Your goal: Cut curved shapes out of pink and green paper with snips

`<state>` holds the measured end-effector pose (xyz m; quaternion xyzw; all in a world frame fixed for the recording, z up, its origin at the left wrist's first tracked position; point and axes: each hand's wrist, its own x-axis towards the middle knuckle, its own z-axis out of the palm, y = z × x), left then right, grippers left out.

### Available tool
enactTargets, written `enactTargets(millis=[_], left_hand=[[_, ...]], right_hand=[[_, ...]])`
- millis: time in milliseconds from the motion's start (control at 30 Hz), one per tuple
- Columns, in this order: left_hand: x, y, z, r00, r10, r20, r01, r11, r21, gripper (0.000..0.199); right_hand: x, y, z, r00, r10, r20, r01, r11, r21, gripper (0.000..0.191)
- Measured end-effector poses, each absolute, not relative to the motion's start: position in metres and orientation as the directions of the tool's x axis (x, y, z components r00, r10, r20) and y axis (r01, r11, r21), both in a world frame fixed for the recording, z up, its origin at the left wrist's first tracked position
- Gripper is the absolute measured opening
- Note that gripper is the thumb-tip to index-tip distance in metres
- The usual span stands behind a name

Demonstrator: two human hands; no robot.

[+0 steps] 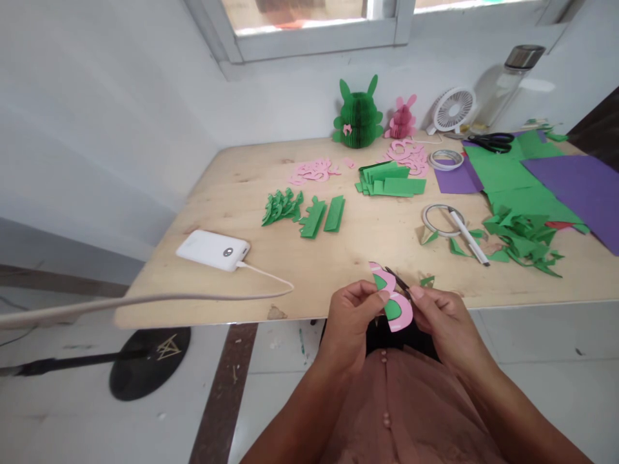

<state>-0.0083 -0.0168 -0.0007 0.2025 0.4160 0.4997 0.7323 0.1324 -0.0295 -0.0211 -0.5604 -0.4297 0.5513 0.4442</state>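
Note:
In the head view, my left hand (352, 316) pinches a pink paper cutout (402, 312) with rounded lobes, over a piece of green paper (394, 310). Both papers are held just above the table's front edge. My right hand (442, 316) is closed around small dark scissors (398, 281), whose blades lie along the upper right side of the papers. Fingers hide the scissors' handles. Green paper scraps (427, 281) lie just beyond my right hand.
Folded green strips (334, 214), pink cutouts (314, 171), tape rolls (445, 160), a white marker (469, 237) and green offcuts (525, 238) cover parts of the table. A power bank (213, 249) trails a cable at left. Paper rabbits (358, 119), a fan (453, 111) and black scissors (493, 142) stand or lie behind.

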Motion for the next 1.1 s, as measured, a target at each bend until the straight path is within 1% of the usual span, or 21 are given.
enactTargets(millis=[267,1100], left_hand=[[-0.0096,-0.0152,-0.001,0.151,0.9,-0.408,-0.566,0.418,0.711,0.014],[-0.011,-0.0162,-0.0011,0.148,0.9,-0.41,-0.554,0.419,0.72,0.014]], right_hand=[[0.1331,-0.0307,-0.0218,0.002,0.97,-0.243,-0.04,-0.243,-0.969,0.049],[0.134,-0.0307,-0.0253,-0.002,0.974,-0.227,0.011,-0.227,-0.974,0.048]])
